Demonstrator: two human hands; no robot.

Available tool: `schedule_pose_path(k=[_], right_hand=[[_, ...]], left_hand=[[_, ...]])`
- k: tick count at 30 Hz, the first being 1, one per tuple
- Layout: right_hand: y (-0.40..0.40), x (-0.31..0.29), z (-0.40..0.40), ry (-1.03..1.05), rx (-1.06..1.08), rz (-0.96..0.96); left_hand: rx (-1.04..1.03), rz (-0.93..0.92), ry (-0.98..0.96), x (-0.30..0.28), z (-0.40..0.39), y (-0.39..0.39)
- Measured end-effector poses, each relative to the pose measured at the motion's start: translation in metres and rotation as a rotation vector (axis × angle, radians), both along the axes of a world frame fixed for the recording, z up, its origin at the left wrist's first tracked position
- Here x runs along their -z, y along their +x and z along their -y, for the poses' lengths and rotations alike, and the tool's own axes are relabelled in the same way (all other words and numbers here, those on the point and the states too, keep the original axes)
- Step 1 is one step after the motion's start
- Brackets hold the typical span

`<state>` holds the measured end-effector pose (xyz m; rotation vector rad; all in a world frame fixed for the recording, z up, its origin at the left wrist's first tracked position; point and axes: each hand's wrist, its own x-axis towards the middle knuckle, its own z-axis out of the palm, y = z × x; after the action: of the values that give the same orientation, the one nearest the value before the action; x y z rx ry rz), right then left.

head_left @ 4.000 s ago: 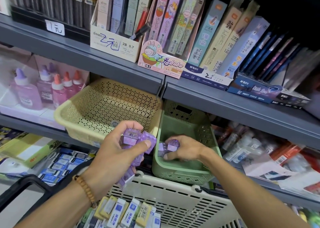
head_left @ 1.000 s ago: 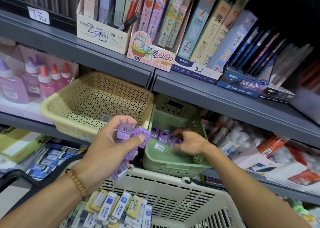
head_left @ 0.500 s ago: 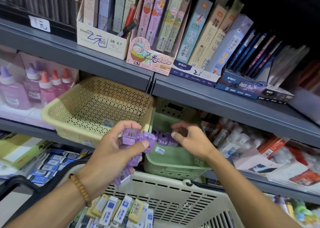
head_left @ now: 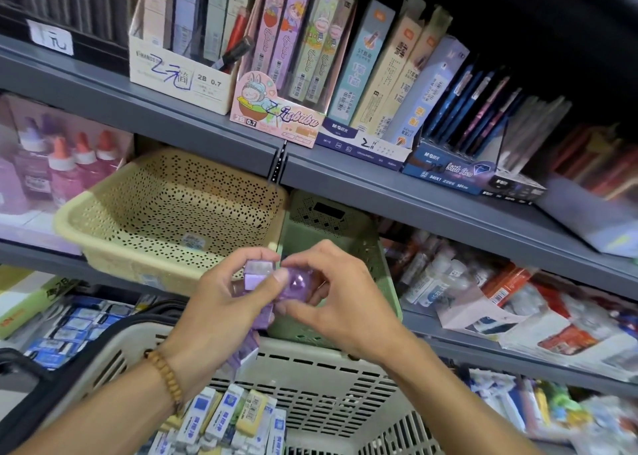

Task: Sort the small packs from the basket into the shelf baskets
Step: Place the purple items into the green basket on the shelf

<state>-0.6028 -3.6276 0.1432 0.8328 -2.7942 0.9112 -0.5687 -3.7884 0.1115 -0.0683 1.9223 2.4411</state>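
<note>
Purple translucent packs [head_left: 257,283] stacked in left hand [head_left: 221,313]; right hand [head_left: 340,302] pinches top one [head_left: 297,282], over green shelf basket [head_left: 379,264], beside tan shelf basket [head_left: 114,227].

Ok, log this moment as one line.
left hand grips purple packs | right hand pinches one pack off the bunch | both in front of green basket | yellow basket untouched

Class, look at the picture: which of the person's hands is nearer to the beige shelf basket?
Left. The left hand, gripping purple packs, sits just below the beige shelf basket. The right hand is further right, in front of the green basket.
</note>
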Motion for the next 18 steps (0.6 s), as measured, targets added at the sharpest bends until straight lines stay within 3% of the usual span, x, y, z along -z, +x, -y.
schedule_pose_path(k=[3,6,11,18], right_hand=[[-0.019,-0.001,-0.026,0.078,0.157,0.041],[-0.046,0.006,-0.056,0.284,0.337,0.109],[-0.078,0.028,-0.060,0.586,0.372,0.241],[-0.102,0.038,-0.059,0.742,0.453,0.200]], left_hand=[[0.024,0.031,-0.034,0.001,0.003,-0.001],[0.041,0.040,-0.031,-0.001,0.007,-0.001],[0.036,0.063,-0.005,0.000,0.013,-0.004],[0.022,0.040,-0.025,0.000,0.016,-0.006]])
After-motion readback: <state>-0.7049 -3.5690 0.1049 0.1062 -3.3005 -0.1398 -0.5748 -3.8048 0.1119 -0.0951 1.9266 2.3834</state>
